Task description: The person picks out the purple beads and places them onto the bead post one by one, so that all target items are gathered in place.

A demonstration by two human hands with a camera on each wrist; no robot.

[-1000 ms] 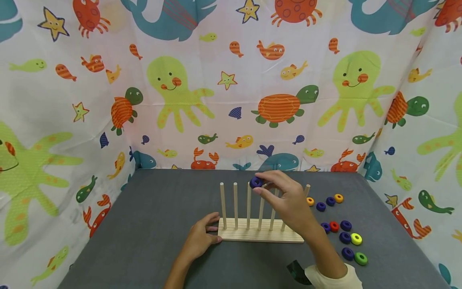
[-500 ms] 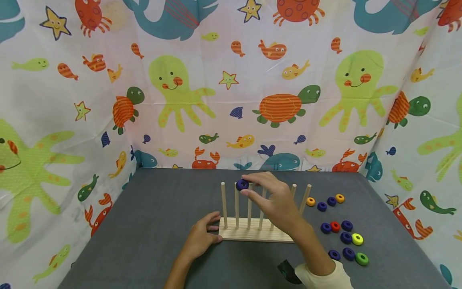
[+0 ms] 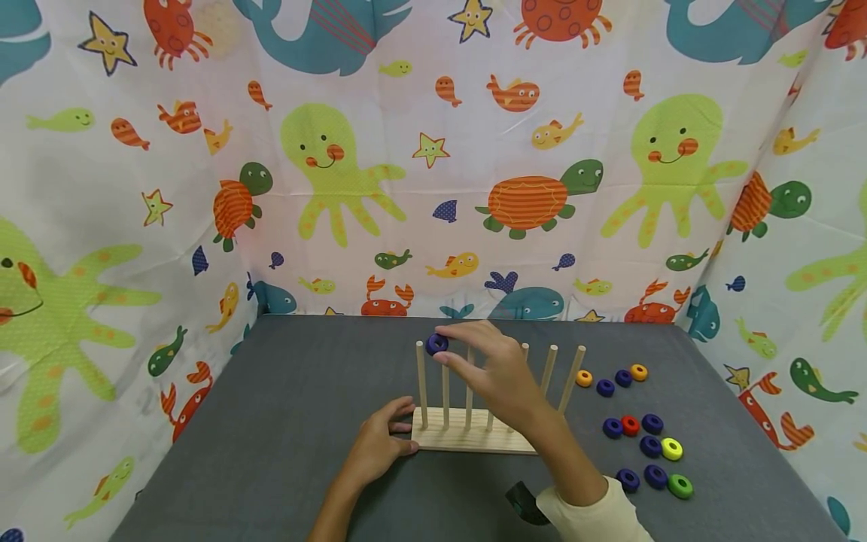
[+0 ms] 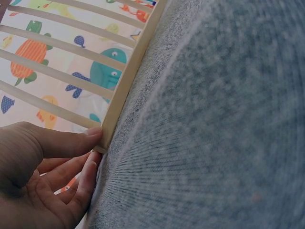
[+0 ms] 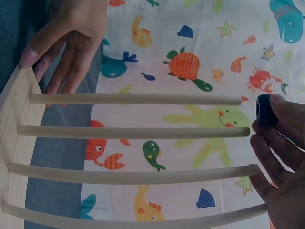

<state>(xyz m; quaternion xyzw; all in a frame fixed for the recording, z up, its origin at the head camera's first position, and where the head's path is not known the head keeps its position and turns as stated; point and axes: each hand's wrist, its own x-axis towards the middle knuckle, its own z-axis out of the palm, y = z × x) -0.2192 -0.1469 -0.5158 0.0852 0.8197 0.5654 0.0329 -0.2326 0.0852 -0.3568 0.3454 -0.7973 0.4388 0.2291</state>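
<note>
My right hand (image 3: 500,376) pinches a dark blue ring (image 3: 436,344) between thumb and fingers, near the tops of the two leftmost pegs. In the right wrist view that blue ring (image 5: 267,110) is just off the tip of the end peg (image 5: 138,99), apart from it. Upright wooden pegs rise from a pale wooden base (image 3: 467,441), and no rings show on them. At the base's left end, my left hand (image 3: 378,446) grips the corner; in the left wrist view its thumb (image 4: 71,142) lies on one side with fingers at the other.
Loose rings lie right of the rack: several dark blue ones (image 3: 655,476), a red ring (image 3: 630,425), a yellow ring (image 3: 672,449), a green ring (image 3: 680,485) and orange rings (image 3: 584,379). Grey cloth (image 3: 305,376) covers the table. A sea-animal curtain (image 3: 379,188) surrounds it.
My right hand has carried the blue ring leftward across the peg tops to the leftmost pegs. My left hand keeps its place on the base.
</note>
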